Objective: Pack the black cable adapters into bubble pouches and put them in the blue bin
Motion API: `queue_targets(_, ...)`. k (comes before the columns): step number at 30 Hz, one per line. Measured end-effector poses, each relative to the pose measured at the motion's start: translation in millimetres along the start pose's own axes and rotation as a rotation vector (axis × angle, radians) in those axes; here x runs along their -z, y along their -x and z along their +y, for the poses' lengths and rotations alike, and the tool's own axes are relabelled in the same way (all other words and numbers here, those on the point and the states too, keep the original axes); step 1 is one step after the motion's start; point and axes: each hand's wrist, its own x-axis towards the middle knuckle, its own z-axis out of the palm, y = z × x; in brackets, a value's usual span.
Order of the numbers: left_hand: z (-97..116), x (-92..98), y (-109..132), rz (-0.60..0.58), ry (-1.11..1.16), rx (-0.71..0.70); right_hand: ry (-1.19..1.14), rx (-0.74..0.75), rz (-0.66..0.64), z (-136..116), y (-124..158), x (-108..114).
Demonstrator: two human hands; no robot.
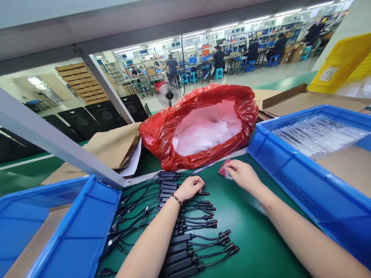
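Black cables with slim box-shaped housings (181, 247) and red-ringed connectors lie in a row on the green tabletop (246, 231). Over the far part of that row, my left hand (189, 188) has its fingers curled around a black cable, whose dark end barely shows at the fingertips. My right hand (242, 173) pinches a small clear plastic bag (225, 169) that looks red on one side, just above the table. Behind both hands sits a red plastic sack (165, 148), its mouth wide, with clear bags (207, 135) inside.
A blue bin (295, 166) on the right holds cardboard and rows of clear-bagged items (319, 135). Another blue bin (78, 231) stands at left. A metal post (60, 135) rises beside cardboard (113, 144). A purple pen (204, 167) lies near the sack. Several people work far behind.
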Motion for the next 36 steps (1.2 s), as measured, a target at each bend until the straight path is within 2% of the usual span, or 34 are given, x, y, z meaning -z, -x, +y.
queue_targets(2, -1.6, -0.1, -0.3, 0.024, -0.010, 0.004, 0.217, -0.019, -0.068, 17.1, -3.7, 15.6)
queue_targets(5, -1.7, 0.0, -0.4, 0.047, -0.027, 0.006, 0.379, 0.000, -0.177, 37.6, -3.4, 18.0)
queue_targets(10, 3.1, 1.6, 0.7, 0.101, -0.088, -0.069, 0.456, 0.023, -0.256, 51.1, 3.8, -0.5)
queue_targets(14, 2.9, 1.6, 1.2, 0.119, -0.110, -0.058, 0.422, -0.008, -0.213, 48.6, 6.2, 0.6)
queue_targets(16, 1.0, 1.9, 1.6, 0.113, -0.083, -0.052, 0.326, -0.046, -0.153, 40.0, 5.5, 6.5)
queue_targets(19, -2.0, 4.0, 2.3, 0.069, 0.040, -0.080, 0.037, -0.030, -0.027, 14.9, 1.2, 10.9)
queue_targets(22, -3.8, 6.2, 2.2, 0.050, 0.090, -0.111, -0.289, 0.043, 0.032, -15.8, -5.7, -1.4)
queue_targets(25, -4.3, 6.1, 0.9, 0.087, 0.048, -0.112, -0.645, -0.117, -0.084, -35.8, -10.1, -29.5)
queue_targets(28, -4.3, 4.7, -0.2, 0.132, 0.004, -0.107, -0.891, -0.285, -0.165, -38.8, -7.7, -57.9)
queue_targets(31, -4.2, 3.8, -0.4, 0.149, -0.025, -0.107, -0.956, -0.289, -0.194, -32.9, -1.8, -73.4)
queue_targets(36, -4.4, 4.2, -1.0, 0.190, -0.072, -0.104, -1.047, -0.327, -0.251, -29.5, 1.1, -76.7)
